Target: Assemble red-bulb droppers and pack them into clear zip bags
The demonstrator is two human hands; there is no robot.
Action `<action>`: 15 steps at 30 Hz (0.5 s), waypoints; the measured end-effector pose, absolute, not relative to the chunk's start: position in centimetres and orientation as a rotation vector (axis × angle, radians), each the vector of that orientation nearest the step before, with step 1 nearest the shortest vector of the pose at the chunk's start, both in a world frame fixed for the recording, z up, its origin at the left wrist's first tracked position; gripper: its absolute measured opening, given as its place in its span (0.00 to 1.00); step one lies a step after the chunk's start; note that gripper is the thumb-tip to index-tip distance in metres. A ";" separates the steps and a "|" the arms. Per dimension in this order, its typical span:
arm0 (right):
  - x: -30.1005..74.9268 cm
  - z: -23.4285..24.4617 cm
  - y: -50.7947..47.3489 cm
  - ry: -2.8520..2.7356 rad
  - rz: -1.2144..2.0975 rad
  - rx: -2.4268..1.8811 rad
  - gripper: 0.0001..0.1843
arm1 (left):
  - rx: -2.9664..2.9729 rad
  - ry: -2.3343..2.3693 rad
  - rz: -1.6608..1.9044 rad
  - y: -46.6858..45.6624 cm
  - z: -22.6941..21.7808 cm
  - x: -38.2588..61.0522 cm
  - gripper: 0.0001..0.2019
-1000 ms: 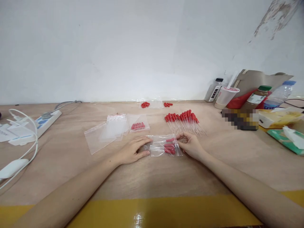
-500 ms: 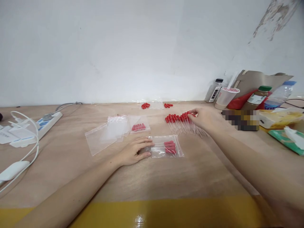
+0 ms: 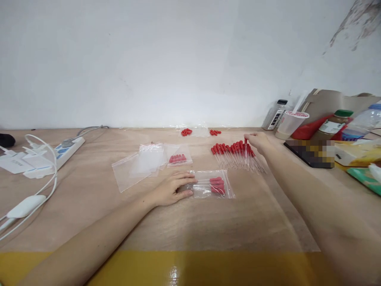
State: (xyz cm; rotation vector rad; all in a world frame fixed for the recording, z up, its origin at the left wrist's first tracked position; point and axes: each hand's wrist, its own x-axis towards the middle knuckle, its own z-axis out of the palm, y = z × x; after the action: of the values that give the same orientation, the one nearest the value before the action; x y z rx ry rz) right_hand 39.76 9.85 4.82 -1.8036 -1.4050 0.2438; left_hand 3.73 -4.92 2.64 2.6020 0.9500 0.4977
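Note:
My right hand pinches a dropper by its red rubber bulb, its clear tube hanging down over the pile. Below it lies a fanned-out row of droppers with red bulbs and thin clear tubes. At the table's middle, a clear zip bag lies flat with several red-bulbed droppers inside. My left hand rests on the bag's left end, fingers stretched and thumb apart. Another filled zip bag lies behind that hand, beside a loose stack of clear zip bags.
Small groups of red bulbs lie near the wall. On the right stand a black-capped bottle, a cup and a green-capped bottle, with a dark flat object before them. A power strip with chargers lies left.
My right hand has lifted one dropper upright out of the row by its bulb. The left hand stays on the bag. The whole view has shifted slightly.

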 end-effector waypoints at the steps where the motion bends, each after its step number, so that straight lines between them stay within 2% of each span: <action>1: 39.7 5.3 9.4 -1.339 0.320 -1.771 0.13 | 2.602 0.952 0.497 -4.9 2.6 3.7 0.19; 4: 39.3 6.4 7.3 -1.140 0.548 -1.489 0.13 | 2.607 0.958 0.491 -5.0 2.6 3.7 0.19; 8: 38.3 5.9 2.7 -0.973 0.521 -1.119 0.15 | 2.615 0.965 0.474 -5.0 2.8 3.9 0.19; 15: 35.7 2.2 -2.4 -0.799 0.882 -1.077 0.13 | 2.629 0.970 0.467 -4.9 2.9 3.8 0.19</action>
State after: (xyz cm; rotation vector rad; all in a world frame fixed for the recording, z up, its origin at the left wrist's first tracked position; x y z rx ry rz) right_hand 35.74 -2.36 2.16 -1.0766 -0.7991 0.8825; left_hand 3.85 -4.91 2.89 2.6290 0.9701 0.4665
